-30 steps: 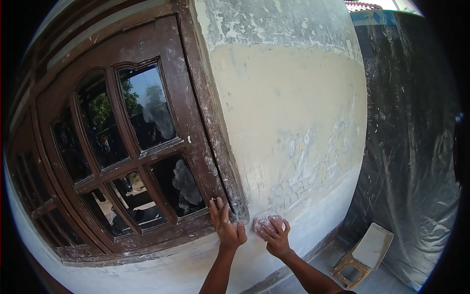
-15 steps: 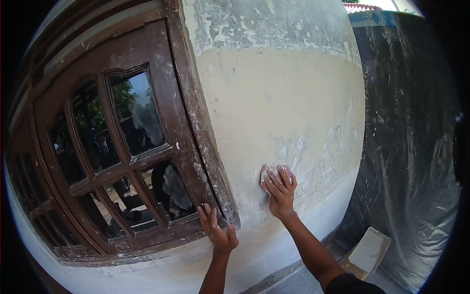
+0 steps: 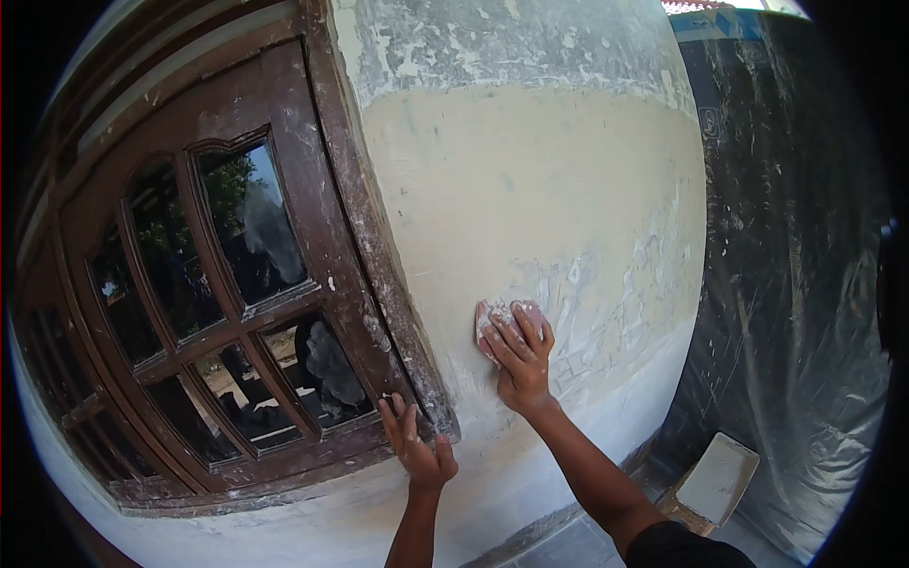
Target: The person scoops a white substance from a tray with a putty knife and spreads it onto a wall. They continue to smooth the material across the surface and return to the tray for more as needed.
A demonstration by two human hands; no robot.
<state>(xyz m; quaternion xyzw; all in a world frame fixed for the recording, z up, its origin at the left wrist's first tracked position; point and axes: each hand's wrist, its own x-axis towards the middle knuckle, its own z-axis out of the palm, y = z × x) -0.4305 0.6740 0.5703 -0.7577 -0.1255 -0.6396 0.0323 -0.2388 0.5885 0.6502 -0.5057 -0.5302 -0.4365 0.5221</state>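
Note:
My right hand (image 3: 524, 364) is pressed to the wall (image 3: 530, 170), its fingers spread over a pinkish-red piece of sandpaper (image 3: 485, 333) coated with white dust. The sandpaper lies flat against the cream-coloured patch, just right of the window frame (image 3: 355, 204). White scraped streaks mark the wall to its right. My left hand (image 3: 418, 450) rests at the lower right corner of the brown wooden window (image 3: 312, 142), fingers stretched out and touching the frame. Nothing is held in it.
Dark plastic sheeting (image 3: 776, 237) hangs along the right side. A box with a pale, dusty top (image 3: 717, 480) stands on the tiled floor (image 3: 559, 544) at the lower right. Grey, flaking plaster (image 3: 502, 43) covers the upper wall.
My right hand has slid the sandpaper left and slightly up across the wall, nearer the window frame. My left hand stays at the frame corner. The view has shifted slightly.

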